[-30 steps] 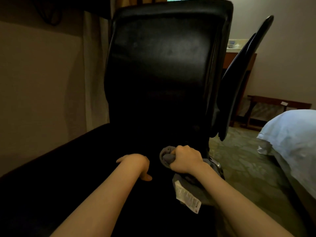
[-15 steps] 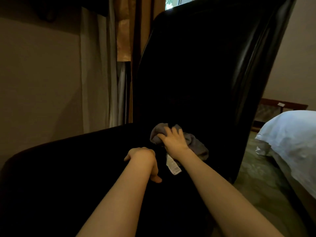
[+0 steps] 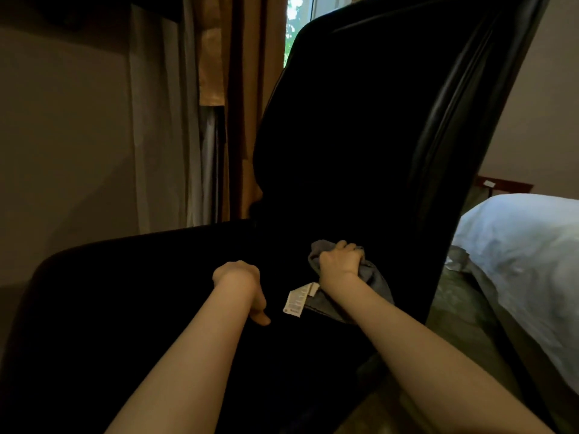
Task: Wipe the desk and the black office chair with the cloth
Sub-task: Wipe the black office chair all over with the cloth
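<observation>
While the black chair is being wiped, the left hand is rested on the seat, fingers curled under; whether anything is held cannot be told. Just right of it, the cloth is squeezed tight in the right hand, low on the back. Next, the cloth likely needs to be rubbed up, above the grip. No desk is seen.

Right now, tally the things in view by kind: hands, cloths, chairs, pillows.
hands: 2, left hand and right hand
cloth: 1
black office chair: 1
white pillow: 1
Total: 5
</observation>
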A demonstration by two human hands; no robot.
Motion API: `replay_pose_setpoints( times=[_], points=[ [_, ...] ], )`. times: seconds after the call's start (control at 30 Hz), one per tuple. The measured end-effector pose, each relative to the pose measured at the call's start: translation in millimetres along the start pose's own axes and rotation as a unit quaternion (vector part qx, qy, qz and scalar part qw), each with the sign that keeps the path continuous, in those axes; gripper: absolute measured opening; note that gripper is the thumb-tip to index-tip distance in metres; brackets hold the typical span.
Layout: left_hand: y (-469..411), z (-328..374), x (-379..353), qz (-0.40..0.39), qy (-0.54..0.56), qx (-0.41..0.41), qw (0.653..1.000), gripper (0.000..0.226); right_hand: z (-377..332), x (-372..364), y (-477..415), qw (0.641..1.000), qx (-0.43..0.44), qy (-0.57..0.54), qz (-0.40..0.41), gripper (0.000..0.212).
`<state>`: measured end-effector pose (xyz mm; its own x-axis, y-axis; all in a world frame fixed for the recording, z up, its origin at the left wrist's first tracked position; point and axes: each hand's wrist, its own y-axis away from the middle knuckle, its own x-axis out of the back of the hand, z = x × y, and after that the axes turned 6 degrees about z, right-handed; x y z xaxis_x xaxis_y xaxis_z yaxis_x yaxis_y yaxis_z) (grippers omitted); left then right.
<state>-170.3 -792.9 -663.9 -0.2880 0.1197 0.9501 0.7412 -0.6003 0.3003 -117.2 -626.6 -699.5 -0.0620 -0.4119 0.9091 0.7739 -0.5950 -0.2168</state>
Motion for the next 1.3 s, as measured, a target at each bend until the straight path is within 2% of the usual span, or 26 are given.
replay_pose_setpoints(
  times=[0.2,0.4,0.5,0.63,0.7,0.77,0.87,0.97,1.17,1.3],
  points=[
    [12.2,1.7,-2.9,0.029,-0.026,0.02,0.999,0.072,47.0,30.5,53.1,0.996,0.061,-0.032,-0.062,0.054],
    [27.2,1.9,-15.4,0.076,-0.041,0.045,0.995,0.067,73.9,53.4,111.7,0.99,0.082,-0.02,-0.11,0.046],
    [35.5,1.9,-18.2,0.091,-0.039,0.035,0.994,0.059,69.2,69.1,116.4,0.993,0.084,0.008,-0.088,0.045],
    [39.6,-2.2,-21.9,0.103,-0.026,0.019,0.994,0.054,31.5,76.9,86.6,0.995,0.057,-0.082,0.012,0.047],
    [39.2,-3.0,-25.6,0.116,-0.027,0.015,0.993,0.052,7.7,64.6,67.9,0.992,0.071,-0.09,0.045,0.048],
    [37.6,-4.0,-31.2,0.126,-0.031,0.016,0.991,0.052,-14.3,45.3,53.7,0.992,0.093,-0.084,0.028,0.05],
    [33.8,-5.8,-33.8,0.142,-0.028,0.013,0.989,0.052,-28.9,36.8,37.7,0.995,0.051,-0.067,-0.048,0.051],
    [32.6,-8.7,-32.8,0.137,-0.027,0.015,0.99,0.056,-13.8,46.8,44.5,0.995,0.017,-0.036,-0.088,0.054],
    [35.9,-10.2,-16.7,0.091,-0.022,0.037,0.995,0.069,47.1,24.8,104.6,0.998,0.006,-0.053,-0.042,0.051],
    [43.0,13.2,-19.6,0.083,-0.051,0.061,0.993,0.055,55.9,28.2,118.7,0.995,0.019,-0.087,-0.045,0.056]
  ],
)
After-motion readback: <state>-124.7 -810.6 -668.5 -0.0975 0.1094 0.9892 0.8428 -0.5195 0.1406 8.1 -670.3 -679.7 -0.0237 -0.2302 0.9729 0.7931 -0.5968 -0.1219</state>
